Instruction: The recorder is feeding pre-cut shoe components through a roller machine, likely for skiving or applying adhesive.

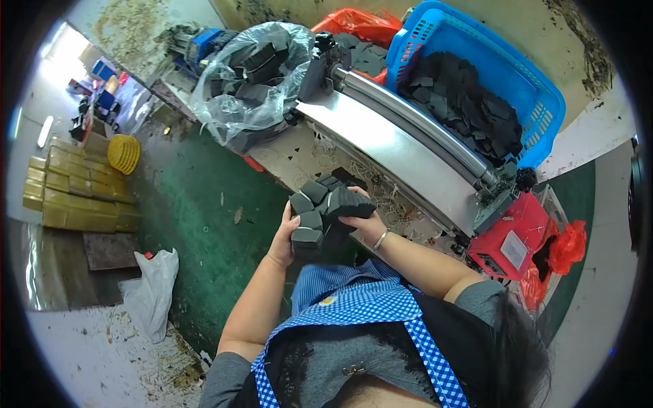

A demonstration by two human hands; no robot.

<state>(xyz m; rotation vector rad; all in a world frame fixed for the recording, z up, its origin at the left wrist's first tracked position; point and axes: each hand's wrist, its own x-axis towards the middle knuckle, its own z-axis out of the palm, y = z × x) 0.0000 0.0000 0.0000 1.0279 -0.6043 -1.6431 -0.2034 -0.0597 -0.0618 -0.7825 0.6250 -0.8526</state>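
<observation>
Both of my hands hold a cluster of dark grey, foam-like block bundles in front of my apron. Each bundle looks like a stack of thin pieces, and a pale band shows around some of them. My left hand grips the left side, thumb on top and fingers mostly hidden. On the right side, my right hand, with a bracelet at the wrist, closes around a fanned stack of thin dark pieces. Just beyond them is a bench top strewn with loose pale rubber bands.
A metal roller machine stands ahead to the right. Behind it, a blue plastic basket holds many dark flat pieces. A clear plastic bag contains dark bundles. A pink-red box sits at right. Yellowish cartons are stacked far left.
</observation>
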